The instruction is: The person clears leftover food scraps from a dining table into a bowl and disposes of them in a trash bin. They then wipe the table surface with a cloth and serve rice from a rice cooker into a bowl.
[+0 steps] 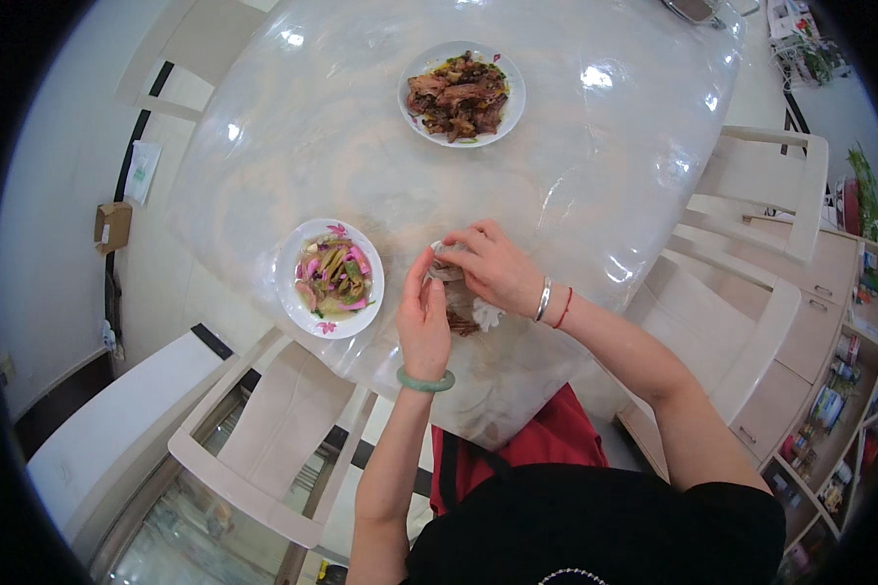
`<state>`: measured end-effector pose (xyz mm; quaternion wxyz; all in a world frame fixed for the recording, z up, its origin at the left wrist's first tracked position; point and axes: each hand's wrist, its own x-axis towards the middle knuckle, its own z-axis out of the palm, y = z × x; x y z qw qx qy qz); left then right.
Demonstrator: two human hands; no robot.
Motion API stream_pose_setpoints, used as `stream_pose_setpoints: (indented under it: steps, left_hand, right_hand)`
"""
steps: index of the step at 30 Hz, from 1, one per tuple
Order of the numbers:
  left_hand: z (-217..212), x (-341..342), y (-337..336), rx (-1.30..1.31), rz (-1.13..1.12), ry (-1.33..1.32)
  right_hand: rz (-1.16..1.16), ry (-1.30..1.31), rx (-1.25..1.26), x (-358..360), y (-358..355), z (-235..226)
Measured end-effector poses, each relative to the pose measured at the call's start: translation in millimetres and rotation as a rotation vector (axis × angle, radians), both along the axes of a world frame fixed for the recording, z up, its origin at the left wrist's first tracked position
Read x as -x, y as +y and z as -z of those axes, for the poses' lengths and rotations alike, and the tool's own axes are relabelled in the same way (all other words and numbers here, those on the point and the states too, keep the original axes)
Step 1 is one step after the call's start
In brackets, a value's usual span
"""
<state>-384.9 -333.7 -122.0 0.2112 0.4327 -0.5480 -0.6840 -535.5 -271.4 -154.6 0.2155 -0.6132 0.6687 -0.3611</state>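
Observation:
My left hand (424,327), with a green bangle at its wrist, is held at the near part of the table, its fingers closed around a small greyish-white thing (443,268). From the right, my right hand (502,268) meets it and pinches the same thing from above; a silver bangle and a red cord circle that wrist. What the thing is I cannot make out, as fingers cover much of it. Just below the hands lie a small heap of brown bits (463,325) and a crumpled white tissue (488,314).
Left of my hands stands a plate of green and pink vegetables (334,278). Farther off is a plate of browned meat (461,95). A shiny clear cover lies over the table (293,127). Pale chairs (263,439) flank it, and a drawer cabinet (800,331) stands at the right.

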Motion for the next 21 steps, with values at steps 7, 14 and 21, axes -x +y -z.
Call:
stream_pose_setpoints:
  steps: [7,14,21]
  left_hand:
    - [-6.4,32.4,9.1,0.183,0.211,-0.124]
    - [18.8,87.7,25.5,0.552,0.481,-0.047]
    - [2.7,51.0,36.3,0.725,0.634,-0.309]
  right_hand:
    - [0.332,-0.010,0.057,72.9,37.5,-16.1]
    - [0.525,0.457,-0.041,96.0,45.9,11.6]
    - [0.320,0.222,0.029,-2.4,63.9,33.5]
